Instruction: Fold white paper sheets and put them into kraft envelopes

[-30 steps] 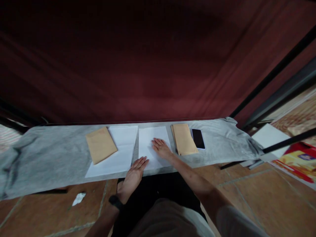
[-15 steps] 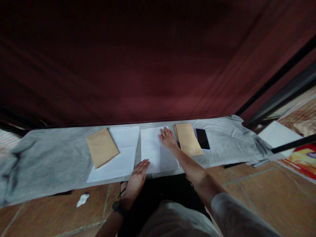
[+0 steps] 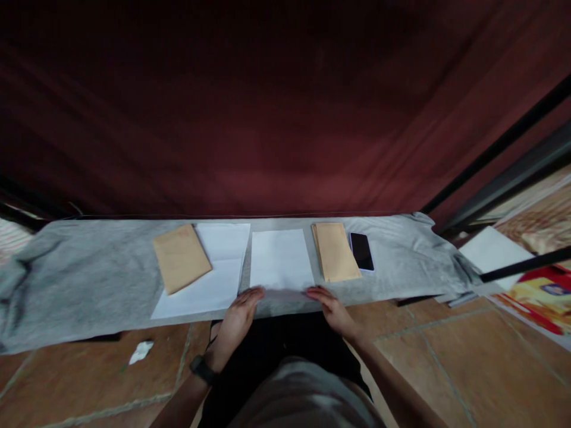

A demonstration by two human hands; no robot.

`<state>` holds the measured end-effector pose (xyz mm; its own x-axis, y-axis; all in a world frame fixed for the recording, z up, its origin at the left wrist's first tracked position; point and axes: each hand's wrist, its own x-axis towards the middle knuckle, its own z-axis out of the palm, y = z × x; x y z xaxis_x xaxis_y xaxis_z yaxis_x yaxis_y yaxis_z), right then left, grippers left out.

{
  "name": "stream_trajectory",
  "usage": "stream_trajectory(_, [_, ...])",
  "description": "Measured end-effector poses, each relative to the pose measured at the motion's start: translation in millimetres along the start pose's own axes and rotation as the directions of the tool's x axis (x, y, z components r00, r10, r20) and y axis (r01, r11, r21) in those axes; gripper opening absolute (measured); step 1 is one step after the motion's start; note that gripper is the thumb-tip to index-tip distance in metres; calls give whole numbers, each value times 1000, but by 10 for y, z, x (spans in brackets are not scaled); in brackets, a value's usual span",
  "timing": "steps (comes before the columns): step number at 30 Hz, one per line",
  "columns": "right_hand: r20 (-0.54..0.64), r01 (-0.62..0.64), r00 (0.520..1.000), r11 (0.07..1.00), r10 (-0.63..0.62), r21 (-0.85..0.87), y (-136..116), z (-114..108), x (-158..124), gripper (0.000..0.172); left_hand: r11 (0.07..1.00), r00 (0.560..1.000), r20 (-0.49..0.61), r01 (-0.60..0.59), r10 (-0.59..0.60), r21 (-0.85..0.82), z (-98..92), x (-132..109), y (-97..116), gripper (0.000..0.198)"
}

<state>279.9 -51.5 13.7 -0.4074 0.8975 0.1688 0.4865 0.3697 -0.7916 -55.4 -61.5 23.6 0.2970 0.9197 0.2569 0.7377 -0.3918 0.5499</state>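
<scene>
- The central white sheet (image 3: 282,258) lies on the grey cloth-covered counter (image 3: 107,267), in front of the person; a strip along its near edge is shaded, and whether that strip is folded or lifted cannot be told.
- The left hand (image 3: 241,309) is at the near left corner of the sheet, fingers together and bent inward; whether it pinches the paper cannot be told.
- The right hand (image 3: 331,309) is at the near right corner, fingers likewise together and pointing inward; its grip on the paper cannot be told.
- Just right of the sheet lies a stack of brown paper packets (image 3: 339,252), with a phone (image 3: 361,251), dark screen up, beside it.
- Left of the sheet lies other white paper (image 3: 223,279), partly covered by a brown paper packet (image 3: 182,260) set at an angle.
- A dark wristband (image 3: 204,370) encircles the left wrist.
- A white scrap (image 3: 141,352) lies on the tiled floor (image 3: 437,374).
- A dark red curtain (image 3: 223,148) hangs behind the counter.
</scene>
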Motion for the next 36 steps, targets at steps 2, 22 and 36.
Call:
stream_trajectory(2, [-42,-3,999,1000,2,-28,-44,-5,-92,61,1000,1000,4,3,-3,-21,-10,-13,0,38])
stream_trajectory(22, [-358,-154,904,959,234,239,-307,9,199,42,871,923,-74,326,-377,-367,-187,186,113,38])
stream_trajectory(36, [-324,-244,920,969,219,-38,-70,251,193,40,864,895,-163,332,-416,-379,-141,153,183,37])
